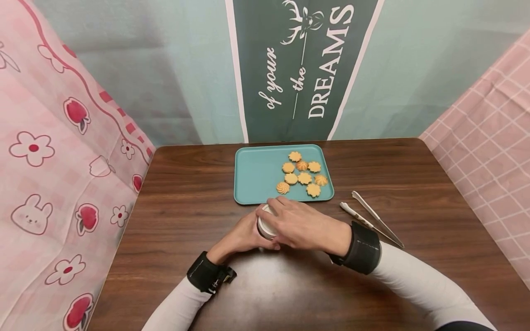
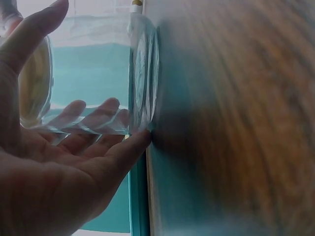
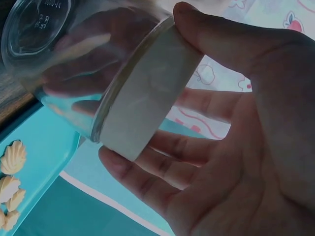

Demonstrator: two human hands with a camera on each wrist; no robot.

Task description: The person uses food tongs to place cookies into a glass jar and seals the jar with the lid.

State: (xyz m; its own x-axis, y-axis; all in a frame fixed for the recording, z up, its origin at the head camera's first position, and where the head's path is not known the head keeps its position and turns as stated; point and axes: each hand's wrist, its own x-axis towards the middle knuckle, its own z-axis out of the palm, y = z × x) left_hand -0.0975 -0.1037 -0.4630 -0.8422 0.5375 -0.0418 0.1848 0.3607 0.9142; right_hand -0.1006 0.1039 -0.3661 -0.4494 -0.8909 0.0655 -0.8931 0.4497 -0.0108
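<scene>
stood a clear jar [image 1: 265,228] upright on the brown table [image 1: 186,202], just in front of the tray's near edge. gripped at the side by the left hand [image 1: 242,236], fingers curled round the glass wall, thumb up along it in the left wrist view. capped by the right hand [image 1: 300,225], fingers and thumb bent round the white lid [image 3: 142,101], palm spread above it. showed the jar see-through in the right wrist view, nothing plainly visible inside.

lay a teal tray [image 1: 256,172] behind the jar, near the table's far edge, its front rim almost touching the right fingertips. held a cluster of small golden cookies [image 1: 303,177] on the tray's right half, bare teal on the left half. rested a pair of metal tongs [image 1: 374,218] to the right of the tray's near corner, well apart from the jar, close beside the right wrist.

left wide bare wood to the left of the tray and jar, up to the pink patterned cloth [image 1: 62,161] along that edge. left a narrower strip right of the tongs before the pink checked cloth [image 1: 488,151]. hung a dark green banner [image 1: 302,64] behind the tray.
</scene>
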